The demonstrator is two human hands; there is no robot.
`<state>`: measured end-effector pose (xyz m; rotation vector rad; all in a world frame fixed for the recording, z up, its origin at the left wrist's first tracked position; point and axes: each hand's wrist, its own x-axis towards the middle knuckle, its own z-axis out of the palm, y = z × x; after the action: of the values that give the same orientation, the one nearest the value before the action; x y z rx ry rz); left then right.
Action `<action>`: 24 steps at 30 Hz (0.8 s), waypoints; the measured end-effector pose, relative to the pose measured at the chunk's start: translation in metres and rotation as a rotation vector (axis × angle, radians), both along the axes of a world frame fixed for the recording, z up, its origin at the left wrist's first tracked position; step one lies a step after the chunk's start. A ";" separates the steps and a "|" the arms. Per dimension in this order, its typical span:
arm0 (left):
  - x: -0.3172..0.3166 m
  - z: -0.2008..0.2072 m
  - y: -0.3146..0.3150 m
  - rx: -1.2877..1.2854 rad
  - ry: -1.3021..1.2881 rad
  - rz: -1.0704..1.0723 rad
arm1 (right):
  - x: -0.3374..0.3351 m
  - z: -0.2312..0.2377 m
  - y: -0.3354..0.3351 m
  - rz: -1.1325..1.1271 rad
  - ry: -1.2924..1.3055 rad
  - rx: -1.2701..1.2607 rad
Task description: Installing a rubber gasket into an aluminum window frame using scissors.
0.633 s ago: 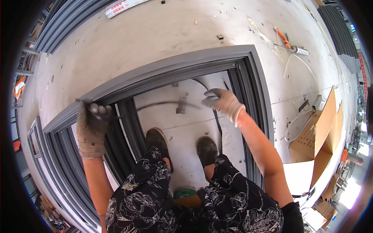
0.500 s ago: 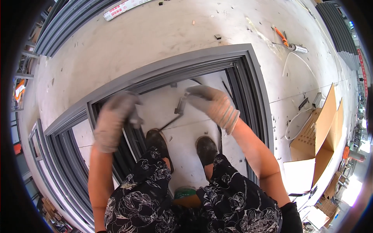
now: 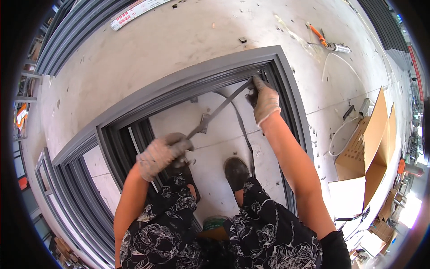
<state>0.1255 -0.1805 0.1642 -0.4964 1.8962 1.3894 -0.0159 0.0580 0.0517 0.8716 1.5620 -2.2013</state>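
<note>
A long dark grey flat strip [image 3: 226,104] runs slantwise between my two hands, inside a grey metal window frame [image 3: 192,73]. At the frame's far right inner corner, my gloved right hand [image 3: 266,99] pinches the strip's upper end close to the channel. My gloved left hand [image 3: 162,154], lower and to the left, has its fingers closed round the other end, a little blurred. A thin black strip [image 3: 242,127] curves down inside the frame beside my right shoe [image 3: 236,174]. Below the held strip lies a small grey piece [image 3: 204,127] on the floor.
I stand inside the frame opening. A neighbouring section with dark rails [image 3: 79,172] lies left. An open cardboard box [image 3: 356,154], white tubing [image 3: 330,142] and an orange-handled caulking gun [image 3: 323,38] are on the right. Stacked grey profiles [image 3: 74,38] lie at the far left.
My right hand has moved away to the frame's far right corner. My left hand has come down and inward. The strip now stretches between them. The view has shifted slightly.
</note>
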 end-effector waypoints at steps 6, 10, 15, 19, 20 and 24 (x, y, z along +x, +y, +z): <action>-0.009 0.016 -0.033 -0.210 0.161 0.165 | -0.022 -0.088 0.014 0.007 0.332 0.196; -0.004 0.002 -0.054 -0.498 0.450 0.126 | -0.016 -0.048 -0.018 -0.030 0.144 0.292; -0.010 0.000 -0.047 -0.648 0.543 0.060 | -0.018 -0.035 -0.016 -0.017 0.074 0.307; -0.012 -0.010 -0.050 -0.687 0.533 0.019 | -0.029 -0.049 -0.015 0.143 -0.023 0.525; -0.012 -0.012 -0.052 -0.685 0.525 0.024 | -0.030 -0.045 -0.018 0.151 -0.171 0.470; -0.017 -0.020 -0.053 -0.708 0.497 0.013 | -0.029 -0.056 -0.017 0.017 -0.042 0.387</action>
<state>0.1090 -0.2336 0.1444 -0.5184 2.8068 0.8546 -0.0451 0.0405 -0.0043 0.9960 2.0030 -1.8837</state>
